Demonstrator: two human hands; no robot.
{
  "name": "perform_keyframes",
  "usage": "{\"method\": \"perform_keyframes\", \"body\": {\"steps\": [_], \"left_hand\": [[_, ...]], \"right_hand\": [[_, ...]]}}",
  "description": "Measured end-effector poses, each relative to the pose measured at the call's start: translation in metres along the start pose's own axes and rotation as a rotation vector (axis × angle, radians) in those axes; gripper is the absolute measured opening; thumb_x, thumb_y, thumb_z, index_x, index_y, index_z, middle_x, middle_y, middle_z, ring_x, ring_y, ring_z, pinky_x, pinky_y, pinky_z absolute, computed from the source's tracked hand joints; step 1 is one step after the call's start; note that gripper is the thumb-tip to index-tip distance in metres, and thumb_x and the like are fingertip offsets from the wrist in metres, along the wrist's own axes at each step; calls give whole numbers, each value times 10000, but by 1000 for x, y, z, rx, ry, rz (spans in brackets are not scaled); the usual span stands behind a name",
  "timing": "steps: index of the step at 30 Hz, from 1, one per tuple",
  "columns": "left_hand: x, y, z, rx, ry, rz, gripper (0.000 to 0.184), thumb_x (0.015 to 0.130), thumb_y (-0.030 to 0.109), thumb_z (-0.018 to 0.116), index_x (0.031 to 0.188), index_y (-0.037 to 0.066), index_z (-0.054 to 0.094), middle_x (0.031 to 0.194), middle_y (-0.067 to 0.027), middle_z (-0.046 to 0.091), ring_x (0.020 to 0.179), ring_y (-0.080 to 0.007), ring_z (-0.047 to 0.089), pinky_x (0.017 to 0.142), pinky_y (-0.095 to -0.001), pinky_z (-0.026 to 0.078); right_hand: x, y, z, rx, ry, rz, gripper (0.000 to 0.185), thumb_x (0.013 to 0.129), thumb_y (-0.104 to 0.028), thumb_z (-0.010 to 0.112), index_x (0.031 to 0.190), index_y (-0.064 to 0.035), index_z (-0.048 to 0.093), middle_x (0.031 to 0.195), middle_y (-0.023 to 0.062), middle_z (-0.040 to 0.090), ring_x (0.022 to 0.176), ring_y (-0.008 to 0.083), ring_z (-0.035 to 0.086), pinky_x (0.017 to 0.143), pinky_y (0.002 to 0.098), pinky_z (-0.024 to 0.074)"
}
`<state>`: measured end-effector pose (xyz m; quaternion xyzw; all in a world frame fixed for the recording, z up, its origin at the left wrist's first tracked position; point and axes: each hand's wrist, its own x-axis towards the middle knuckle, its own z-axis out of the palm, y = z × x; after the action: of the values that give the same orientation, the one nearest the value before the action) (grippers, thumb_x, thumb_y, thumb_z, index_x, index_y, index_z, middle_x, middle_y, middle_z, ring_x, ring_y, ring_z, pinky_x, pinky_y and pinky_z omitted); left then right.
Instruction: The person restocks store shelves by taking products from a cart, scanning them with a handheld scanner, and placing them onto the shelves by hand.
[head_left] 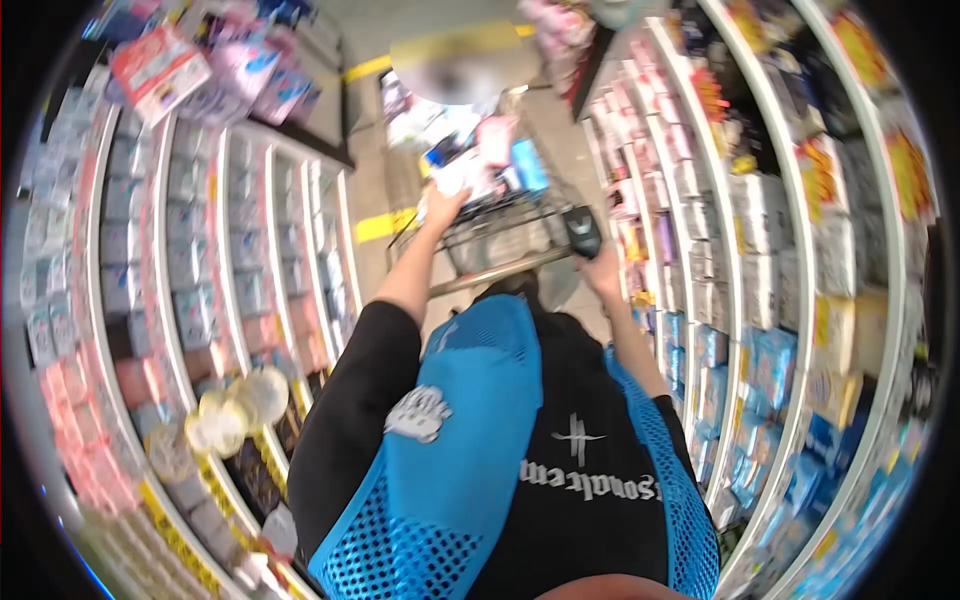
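A wire shopping cart (465, 235) stands in front of me, loaded with a pile of packaged goods. My left hand (443, 207) reaches over its near edge, fingers closed around a white packet (455, 175) on the pile. A pink pack (495, 140) and a blue pack (529, 165) lie beside it. At the right end of the cart's handle bar (500, 272), my right hand (602, 272) is closed around a black handheld device (582, 232) whose exact kind I cannot make out. Motion blur softens the fingers of both hands.
Tall shelves of small packages line the left side (195, 250), and shelves of boxes and packs (760, 270) line the right. Yellow floor tape (385, 224) runs beside the cart. Stacked goods (245, 75) sit at the far left. A blurred patch hides the cart's far end.
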<state>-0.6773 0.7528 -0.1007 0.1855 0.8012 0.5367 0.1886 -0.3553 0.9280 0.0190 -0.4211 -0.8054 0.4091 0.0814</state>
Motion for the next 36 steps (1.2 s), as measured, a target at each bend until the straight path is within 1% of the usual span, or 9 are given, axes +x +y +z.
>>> {"method": "perform_keyframes", "body": {"steps": [2,3,4,9,18,24,26,34,36], "left_hand": [[-3,-9,11,-50,27,87,595,725,208,794,1225,-19,565,1058,-163,704,969,-284,676,877,-413,525],[-10,-6,12,-41,-57,39,550,757,222,772,1206,-27,577,1078,-178,703,1007,-285,674,905,-410,512],[-15,-13,14,-55,-74,219,581,784,258,766,1232,-43,552,1142,-213,676,1079,-305,648,939,-404,492],[-69,20,16,64,21,-99,747,842,343,732,1356,-64,375,1277,-268,588,1188,-350,586,1002,-393,443],[-112,3,20,136,-92,-34,673,910,367,667,1324,-51,340,1251,-285,583,1205,-387,550,1043,-412,375],[-132,-20,8,173,-114,-52,908,898,543,606,1437,-85,233,1339,-325,524,1272,-443,486,1109,-453,280],[-146,5,1,274,-105,-145,838,910,380,674,1472,-56,231,1419,-260,481,1313,-366,467,1100,-388,330],[-164,-2,-32,-163,-218,-138,941,922,406,668,1509,-83,120,1447,-271,451,1345,-355,441,1134,-376,294],[-159,-17,-32,-259,-177,-77,916,933,323,681,1523,-68,101,1473,-255,410,1363,-330,411,1130,-358,298]], "right_hand": [[2,53,23,6,10,2,345,681,-109,737,997,5,662,865,251,688,895,391,695,770,443,550],[-6,50,23,63,57,-21,335,685,-134,760,979,-3,669,839,222,691,834,354,694,747,432,543],[-13,45,21,119,96,-60,328,690,-159,783,962,-10,676,813,194,695,774,316,694,724,421,537],[-41,63,15,278,59,-107,366,752,-156,747,1082,-30,652,872,169,707,842,293,700,791,402,533],[-109,79,29,323,77,-85,397,775,-145,716,1144,-29,624,982,177,709,923,263,686,847,381,528],[-148,63,47,313,220,-92,519,682,-73,689,1194,-38,608,1015,189,699,982,308,682,885,396,526],[-159,61,58,324,214,-57,589,705,-96,718,1269,-59,553,1076,220,673,1058,416,631,910,437,510],[-196,26,95,161,337,57,553,731,-91,707,1252,-50,526,1117,219,631,1095,414,597,933,442,491],[-203,25,103,114,378,14,616,735,-102,737,1302,-64,499,1114,215,635,1092,408,603,908,444,496]]}}
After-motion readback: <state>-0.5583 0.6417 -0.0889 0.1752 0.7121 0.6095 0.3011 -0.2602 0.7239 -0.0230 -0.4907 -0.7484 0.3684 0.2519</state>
